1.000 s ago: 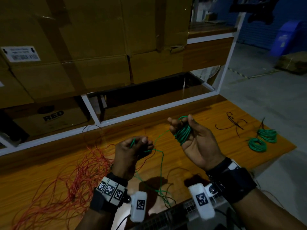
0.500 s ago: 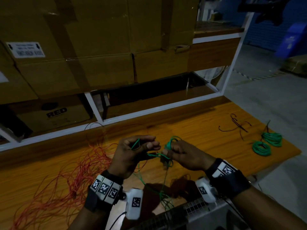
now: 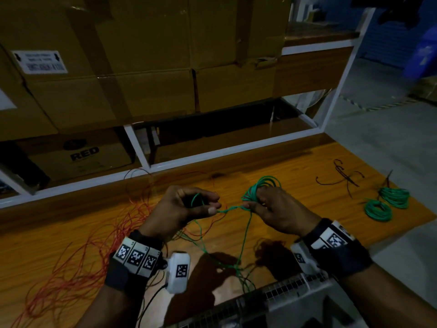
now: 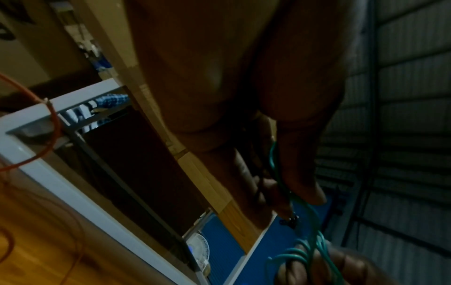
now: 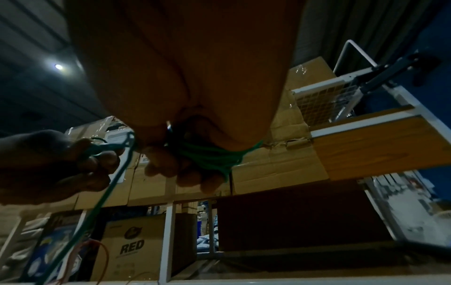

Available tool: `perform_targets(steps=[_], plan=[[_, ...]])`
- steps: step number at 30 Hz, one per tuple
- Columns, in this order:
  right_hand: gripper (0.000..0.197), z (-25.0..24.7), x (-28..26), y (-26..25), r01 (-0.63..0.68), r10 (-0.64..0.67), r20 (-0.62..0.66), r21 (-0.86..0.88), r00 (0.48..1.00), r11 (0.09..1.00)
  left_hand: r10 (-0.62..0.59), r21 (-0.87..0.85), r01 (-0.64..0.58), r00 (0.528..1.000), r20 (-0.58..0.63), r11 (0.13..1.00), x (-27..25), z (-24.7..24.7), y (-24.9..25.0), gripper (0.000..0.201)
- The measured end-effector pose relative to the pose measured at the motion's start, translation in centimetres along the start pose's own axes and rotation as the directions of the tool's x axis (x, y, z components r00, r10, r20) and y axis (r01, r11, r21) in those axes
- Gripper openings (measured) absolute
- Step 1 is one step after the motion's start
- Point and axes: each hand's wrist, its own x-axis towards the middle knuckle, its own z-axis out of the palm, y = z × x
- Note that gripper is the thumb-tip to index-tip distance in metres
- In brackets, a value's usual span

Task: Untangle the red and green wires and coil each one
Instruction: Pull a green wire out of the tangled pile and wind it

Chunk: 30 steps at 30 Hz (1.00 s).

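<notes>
Orange wooden table [image 3: 295,166] below stacked cartons [image 3: 151,55]

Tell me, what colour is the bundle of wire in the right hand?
Green. The wire bundle held by the right hand shows best in the head view.

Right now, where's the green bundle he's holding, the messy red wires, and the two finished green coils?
green bundle [image 3: 262,185], head view, loops above right hand.
red wires [image 3: 71,252], head view, tangle's middle.
finished green coils [image 3: 378,209], head view, nearer coil's ring.
</notes>
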Motion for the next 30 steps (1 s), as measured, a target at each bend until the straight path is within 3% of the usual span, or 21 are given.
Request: perform_targets(steps=[3, 6, 10, 14, 18, 20, 22, 24, 26, 28, 30], plan=[[0.051, 0.5, 0.3, 0.1, 0.079, -0.108, -0.156, -0.181, 0.982, 0.980, 0.024, 0.129, -0.010, 0.994, -0.106, 0.992, 0.5, -0.1, -0.4, 0.024], [0.050, 0.9, 0.1, 0.2, 0.093, -0.152, -0.202, -0.278, 0.967, 0.956, 0.002, 0.048, 0.007, 0.985, -0.175, 0.999, 0.5, 0.1, -0.2, 0.021], [0.055, 0.6, 0.0, 0.3, 0.107, -0.179, -0.261, -0.268, 0.949, 0.957, -0.095, -0.156, 0.086, 0.994, -0.052, 0.984, 0.2, -0.3, 0.8, 0.033], [0.051, 0.4, -0.1, 0.4, 0.115, -0.193, -0.287, -0.268, 0.938, 0.957, -0.185, -0.402, 0.182, 0.982, 0.032, 0.897, 0.4, -0.5, 1.2, 0.052], [0.043, 0.3, -0.4, 0.4, 0.107, -0.179, -0.296, -0.245, 0.938, 0.964, -0.254, -0.393, 0.250, 0.966, 0.044, 0.885, 0.7, -0.2, 1.0, 0.030], [0.043, 0.1, -0.6, 0.5, 0.108, -0.180, -0.299, -0.242, 0.937, 0.964, -0.310, -0.322, 0.318, 0.948, 0.078, 0.892, 0.5, -0.3, 0.7, 0.024], [0.043, -0.1, -0.7, 0.4, 0.118, -0.191, -0.293, -0.250, 0.937, 0.961, -0.369, -0.194, 0.385, 0.922, 0.114, 0.902, 0.3, -0.2, 0.5, 0.033], [0.046, -0.2, -0.8, 0.3, 0.116, -0.190, -0.282, -0.261, 0.940, 0.958, -0.389, -0.033, 0.393, 0.918, 0.078, 0.919, 0.2, 0.1, 0.6, 0.034], [0.053, 0.0, -0.8, 0.1, 0.106, -0.176, -0.260, -0.261, 0.949, 0.959, -0.269, 0.266, 0.264, 0.963, -0.019, 0.927, 0.3, 0.4, 0.4, 0.026], [0.060, 0.2, -0.7, 0.1, 0.078, -0.138, -0.235, -0.249, 0.962, 0.965, -0.048, 0.641, 0.083, 0.996, -0.072, 0.763, 0.6, 0.6, -0.2, 0.023], [0.060, 0.5, -0.7, 0.3, 0.007, -0.059, -0.236, -0.214, 0.970, 0.977, 0.111, 0.792, -0.002, 0.990, -0.083, 0.610, 0.5, 0.9, -0.5, 0.022]])
